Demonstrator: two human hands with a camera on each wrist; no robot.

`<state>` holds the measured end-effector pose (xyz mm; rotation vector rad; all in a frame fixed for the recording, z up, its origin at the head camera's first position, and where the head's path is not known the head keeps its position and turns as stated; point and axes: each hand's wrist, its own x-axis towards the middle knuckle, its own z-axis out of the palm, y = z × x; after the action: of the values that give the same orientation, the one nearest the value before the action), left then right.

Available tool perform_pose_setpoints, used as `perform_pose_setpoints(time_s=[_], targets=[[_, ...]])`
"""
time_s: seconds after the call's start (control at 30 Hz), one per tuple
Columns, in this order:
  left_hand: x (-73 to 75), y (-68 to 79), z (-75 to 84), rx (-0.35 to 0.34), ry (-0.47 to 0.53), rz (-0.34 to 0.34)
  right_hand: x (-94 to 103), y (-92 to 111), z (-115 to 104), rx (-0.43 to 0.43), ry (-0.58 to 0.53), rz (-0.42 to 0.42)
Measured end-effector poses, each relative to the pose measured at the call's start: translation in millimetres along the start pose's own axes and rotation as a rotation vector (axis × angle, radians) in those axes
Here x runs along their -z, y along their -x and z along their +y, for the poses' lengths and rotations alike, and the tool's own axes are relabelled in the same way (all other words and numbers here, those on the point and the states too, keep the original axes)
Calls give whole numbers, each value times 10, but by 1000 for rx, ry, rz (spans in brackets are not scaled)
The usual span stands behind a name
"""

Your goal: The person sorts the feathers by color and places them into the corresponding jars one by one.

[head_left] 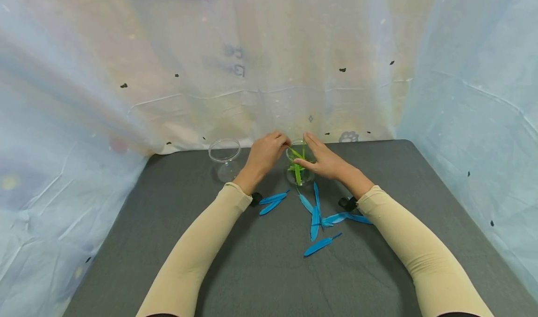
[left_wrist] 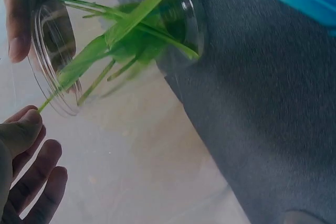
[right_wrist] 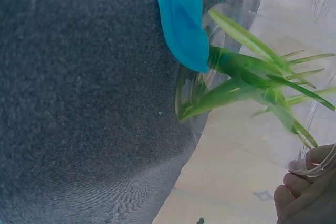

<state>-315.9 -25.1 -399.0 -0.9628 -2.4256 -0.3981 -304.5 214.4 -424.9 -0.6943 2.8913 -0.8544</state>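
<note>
A clear jar (head_left: 299, 179) stands near the table's back edge with several green feathers (left_wrist: 126, 40) in it, crossing each other. My left hand (head_left: 266, 151) is at the jar's mouth. In the left wrist view, its thumb and forefinger pinch the thin quill of one green feather (left_wrist: 84, 64), whose vane is inside the jar. My right hand (head_left: 325, 160) is at the jar's right side, fingers straight and spread, thumb pointing left across the front. In the right wrist view its fingers (right_wrist: 294, 184) are right at the rim.
Another clear jar (head_left: 224, 160) stands to the left of my left hand. Blue feathers lie on the grey table (head_left: 269, 270): a pair (head_left: 272, 203) by the left wrist, several (head_left: 315, 221) in front of the jar, and one (head_left: 318, 247) closer. A pale curtain (head_left: 269, 74) hangs behind.
</note>
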Motion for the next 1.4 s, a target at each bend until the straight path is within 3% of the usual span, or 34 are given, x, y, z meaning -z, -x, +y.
perform_pose_setpoints(time_s=[0.27, 0.6, 0.97, 1.4], targets=[[-36, -5, 50, 30, 64, -28, 0, 9, 0, 11, 5, 4], [-114, -24, 64, 32, -12, 30, -12, 1, 4, 9, 7, 5], [-166, -27, 73, 57, 6, -3, -21, -8, 5, 8, 8, -1], [-180, 75, -5, 138, 69, -54, -18, -34, 6, 17, 15, 2]])
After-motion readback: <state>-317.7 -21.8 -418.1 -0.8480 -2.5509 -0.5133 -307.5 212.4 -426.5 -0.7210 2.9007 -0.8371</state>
